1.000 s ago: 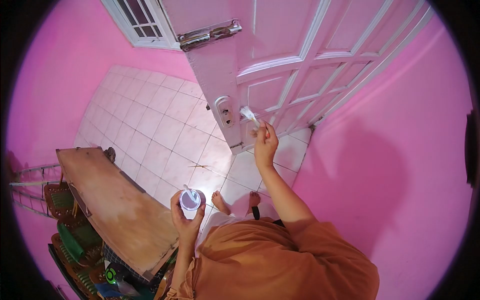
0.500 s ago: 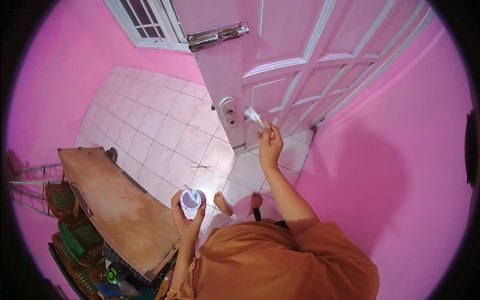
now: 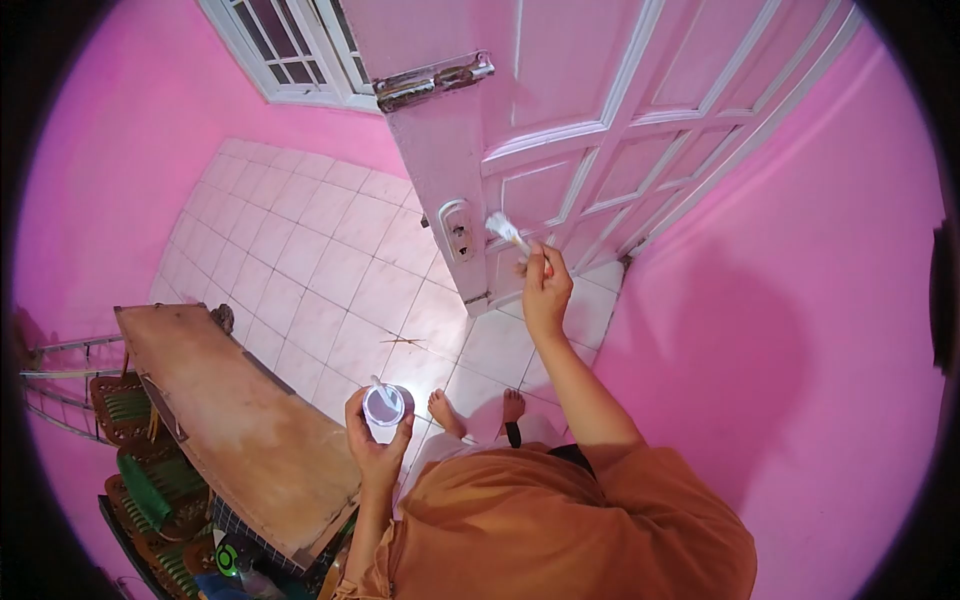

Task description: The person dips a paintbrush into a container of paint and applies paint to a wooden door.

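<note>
A brush (image 3: 508, 233) is gripped by its handle in the right hand (image 3: 547, 292), the fingers closed around it, and its white bristles are held up in front of the lower panels of a pink door (image 3: 556, 75), near the door's free edge; whether the door is touched by them cannot quite be told from this angle. Just beside the bristles, towards that edge, an oval lock plate (image 3: 457, 232) is seen, and a worn metal bolt (image 3: 435, 82) is fixed higher up at the same edge. In the left hand (image 3: 376, 460) a small round cup (image 3: 403, 404) is held, its sides clasped between thumb and fingers, with a pale stick (image 3: 381, 388) leaned inside it. Below, a few thin slivers (image 3: 403, 341) are scattered on the tiled floor (image 3: 300, 245), between the door's lower corner and the long edge of a brown board (image 3: 235, 425), beside which carved chairs (image 3: 150, 490) with green cushioning are stood
</note>
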`<control>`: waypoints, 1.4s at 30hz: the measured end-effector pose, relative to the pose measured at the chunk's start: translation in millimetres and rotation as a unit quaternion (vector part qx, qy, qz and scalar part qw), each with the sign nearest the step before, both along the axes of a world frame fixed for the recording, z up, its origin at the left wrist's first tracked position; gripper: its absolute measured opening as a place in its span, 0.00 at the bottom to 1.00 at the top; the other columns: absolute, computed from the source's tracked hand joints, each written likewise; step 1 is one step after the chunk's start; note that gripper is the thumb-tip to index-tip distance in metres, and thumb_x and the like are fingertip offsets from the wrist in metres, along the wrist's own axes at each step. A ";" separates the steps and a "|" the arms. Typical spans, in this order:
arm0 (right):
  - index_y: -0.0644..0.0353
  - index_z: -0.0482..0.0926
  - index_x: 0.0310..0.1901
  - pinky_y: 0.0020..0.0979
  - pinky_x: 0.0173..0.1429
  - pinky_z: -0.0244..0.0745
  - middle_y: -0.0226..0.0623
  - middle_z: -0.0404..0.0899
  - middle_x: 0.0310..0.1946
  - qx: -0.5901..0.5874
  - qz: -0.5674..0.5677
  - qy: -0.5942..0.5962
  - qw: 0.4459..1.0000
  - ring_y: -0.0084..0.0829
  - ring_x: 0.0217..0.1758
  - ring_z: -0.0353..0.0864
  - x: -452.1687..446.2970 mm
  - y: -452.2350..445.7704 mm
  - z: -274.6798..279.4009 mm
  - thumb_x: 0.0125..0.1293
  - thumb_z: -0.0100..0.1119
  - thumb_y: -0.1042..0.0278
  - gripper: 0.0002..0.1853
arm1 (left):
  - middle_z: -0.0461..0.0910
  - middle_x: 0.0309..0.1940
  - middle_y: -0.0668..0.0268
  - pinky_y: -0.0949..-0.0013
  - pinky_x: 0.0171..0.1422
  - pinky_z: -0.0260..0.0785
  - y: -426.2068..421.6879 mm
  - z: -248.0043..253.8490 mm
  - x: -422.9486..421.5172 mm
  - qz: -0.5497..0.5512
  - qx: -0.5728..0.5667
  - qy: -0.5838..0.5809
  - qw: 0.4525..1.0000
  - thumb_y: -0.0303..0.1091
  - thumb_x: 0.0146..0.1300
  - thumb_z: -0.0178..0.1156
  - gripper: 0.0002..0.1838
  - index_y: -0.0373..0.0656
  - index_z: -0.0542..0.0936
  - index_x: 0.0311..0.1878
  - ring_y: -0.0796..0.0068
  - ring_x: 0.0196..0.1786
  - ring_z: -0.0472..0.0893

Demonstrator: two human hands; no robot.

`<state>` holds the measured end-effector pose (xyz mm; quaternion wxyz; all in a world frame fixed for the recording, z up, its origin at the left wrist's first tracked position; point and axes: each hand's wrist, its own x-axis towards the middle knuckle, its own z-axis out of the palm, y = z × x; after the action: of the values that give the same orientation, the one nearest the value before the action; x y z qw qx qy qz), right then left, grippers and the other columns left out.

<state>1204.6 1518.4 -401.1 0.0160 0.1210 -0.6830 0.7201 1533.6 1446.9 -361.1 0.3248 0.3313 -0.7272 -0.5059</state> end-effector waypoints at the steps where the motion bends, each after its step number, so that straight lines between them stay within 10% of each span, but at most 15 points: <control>1: 0.66 0.84 0.55 0.27 0.42 0.81 0.35 0.86 0.30 0.027 0.008 -0.026 0.999 0.25 0.33 0.87 1.1 2.9 -9.2 0.82 0.58 0.61 0.16 | 0.73 0.61 0.60 0.63 0.74 0.66 -0.1 0.3 -0.2 0.006 0.005 0.002 1.000 0.24 0.56 0.78 0.36 0.37 0.71 0.67 0.66 0.65 0.75; 42: 0.63 0.85 0.50 0.25 0.41 0.78 0.29 0.84 0.33 -0.171 -0.029 -0.052 0.983 0.21 0.34 0.83 52.9 147.5 108.8 0.78 0.65 0.67 0.09 | 0.77 0.54 0.59 0.61 0.62 0.71 4.9 -20.3 -12.7 -0.092 -0.100 0.052 0.989 0.33 0.54 0.83 0.38 0.37 0.74 0.65 0.65 0.55 0.77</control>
<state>1257.5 1665.9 -292.3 0.0217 0.0591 -0.5526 0.8311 1520.9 1451.8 -381.3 0.3462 0.2024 -0.7832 -0.4753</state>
